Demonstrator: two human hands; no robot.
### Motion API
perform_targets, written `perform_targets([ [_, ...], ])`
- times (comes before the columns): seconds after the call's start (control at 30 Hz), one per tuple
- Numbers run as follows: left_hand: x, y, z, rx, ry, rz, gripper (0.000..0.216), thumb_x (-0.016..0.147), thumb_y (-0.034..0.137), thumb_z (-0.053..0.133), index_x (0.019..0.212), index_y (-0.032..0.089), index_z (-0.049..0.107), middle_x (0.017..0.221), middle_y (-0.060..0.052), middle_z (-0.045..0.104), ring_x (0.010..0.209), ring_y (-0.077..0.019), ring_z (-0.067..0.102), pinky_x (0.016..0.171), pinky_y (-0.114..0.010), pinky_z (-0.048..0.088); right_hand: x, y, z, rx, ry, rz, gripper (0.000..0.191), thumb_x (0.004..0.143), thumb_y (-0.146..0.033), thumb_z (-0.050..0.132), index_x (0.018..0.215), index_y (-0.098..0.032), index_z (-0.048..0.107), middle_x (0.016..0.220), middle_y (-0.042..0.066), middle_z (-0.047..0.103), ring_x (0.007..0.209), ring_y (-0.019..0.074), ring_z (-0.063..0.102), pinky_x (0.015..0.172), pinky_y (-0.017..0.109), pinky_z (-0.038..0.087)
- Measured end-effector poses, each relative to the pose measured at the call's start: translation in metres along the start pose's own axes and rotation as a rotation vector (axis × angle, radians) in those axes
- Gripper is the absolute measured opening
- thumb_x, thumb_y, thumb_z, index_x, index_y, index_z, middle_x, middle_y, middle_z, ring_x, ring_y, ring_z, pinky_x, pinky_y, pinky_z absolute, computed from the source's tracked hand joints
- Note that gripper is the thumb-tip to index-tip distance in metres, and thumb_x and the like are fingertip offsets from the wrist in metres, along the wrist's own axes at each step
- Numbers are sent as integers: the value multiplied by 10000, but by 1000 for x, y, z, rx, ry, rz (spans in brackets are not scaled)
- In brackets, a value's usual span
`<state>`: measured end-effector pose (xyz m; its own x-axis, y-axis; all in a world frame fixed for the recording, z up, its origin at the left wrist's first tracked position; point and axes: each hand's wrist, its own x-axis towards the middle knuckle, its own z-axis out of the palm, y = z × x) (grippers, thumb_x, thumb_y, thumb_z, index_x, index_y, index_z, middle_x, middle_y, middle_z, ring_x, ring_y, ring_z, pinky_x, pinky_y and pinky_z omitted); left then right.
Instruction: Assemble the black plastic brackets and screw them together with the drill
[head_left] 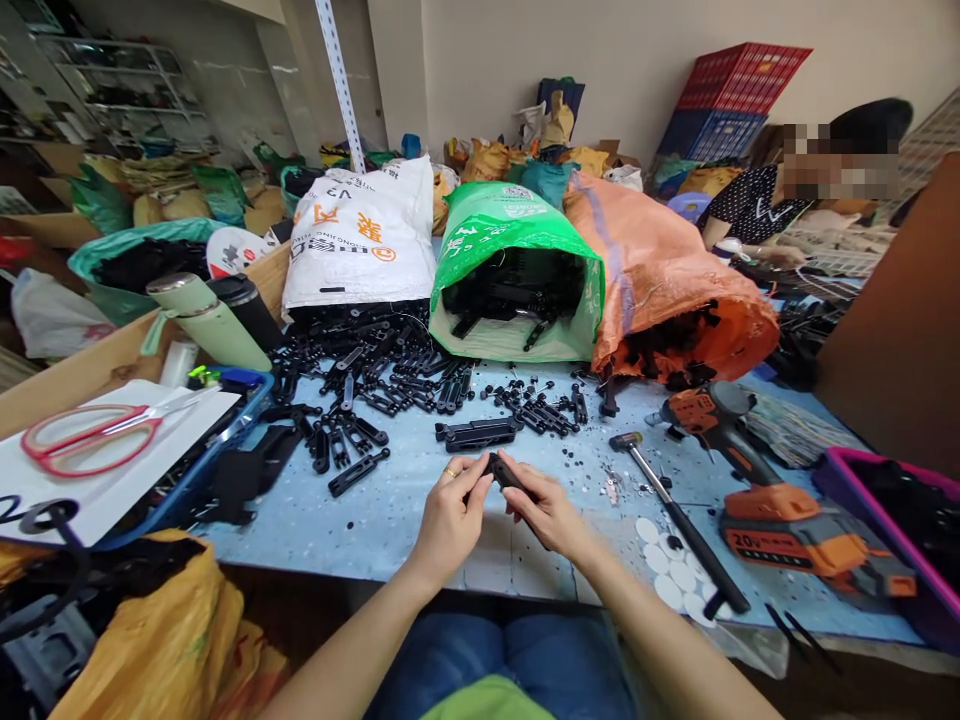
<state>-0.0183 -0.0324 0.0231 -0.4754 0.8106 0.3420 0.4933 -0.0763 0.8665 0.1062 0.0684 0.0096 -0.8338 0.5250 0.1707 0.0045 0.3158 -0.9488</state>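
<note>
Both my hands meet just above the near edge of the blue table [360,510]. My left hand [450,515], with a ring on one finger, pinches one end of a small black plastic part [501,472]. My right hand [546,510] grips the same part from the other side, fingers closed round it. A stack of long black parts [477,433] lies just beyond my hands. Many loose black plastic parts [375,375] are scattered further back.
White [360,240], green [517,270] and orange sacks [660,280] of black parts lie open at the back. An orange cordless drill [757,480] and a hammer [679,520] lie right. Red scissors [90,435] rest on paper left. Another person [757,205] sits at far right.
</note>
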Motion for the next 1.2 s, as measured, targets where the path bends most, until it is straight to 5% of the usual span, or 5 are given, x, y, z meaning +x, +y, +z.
perform_targets([
  [0.4,-12,-24,21,103,148,-112,367,931,260,317,1248,201,492,1085,-116,544,1016,-218,545,852,-391,470,3,15,10,-229,-32,80,498,910,-444,381,1373,-261,366,1030,66,607,753,154,582,739,313,493],
  [0.5,-20,-34,23,307,72,-189,426,898,225,359,1321,193,399,1200,-151,488,1076,-265,519,844,-451,466,26,25,-30,-501,-45,151,473,894,-457,407,1313,-243,453,1095,79,609,910,201,575,847,370,448],
  [0.7,-2,-22,12,618,-563,261,451,810,50,426,1190,272,528,1128,-56,589,1170,-267,442,1023,-597,214,89,41,-157,-664,704,576,506,811,-310,556,1268,-125,440,1272,198,454,1226,311,345,986,463,276],
  [0.87,5,-16,6,795,-518,218,344,851,118,450,1177,190,533,913,-63,633,867,-216,569,997,-554,278,95,46,-202,-405,700,712,348,679,-154,648,1001,-65,555,876,145,620,875,229,570,740,328,444],
  [1.2,-4,-6,22,88,-308,-104,506,855,417,489,1302,201,391,1208,-124,532,1052,-240,544,883,-399,448,-12,26,-57,404,327,547,359,728,-394,647,1004,-175,574,790,23,620,578,85,562,453,170,432],
])
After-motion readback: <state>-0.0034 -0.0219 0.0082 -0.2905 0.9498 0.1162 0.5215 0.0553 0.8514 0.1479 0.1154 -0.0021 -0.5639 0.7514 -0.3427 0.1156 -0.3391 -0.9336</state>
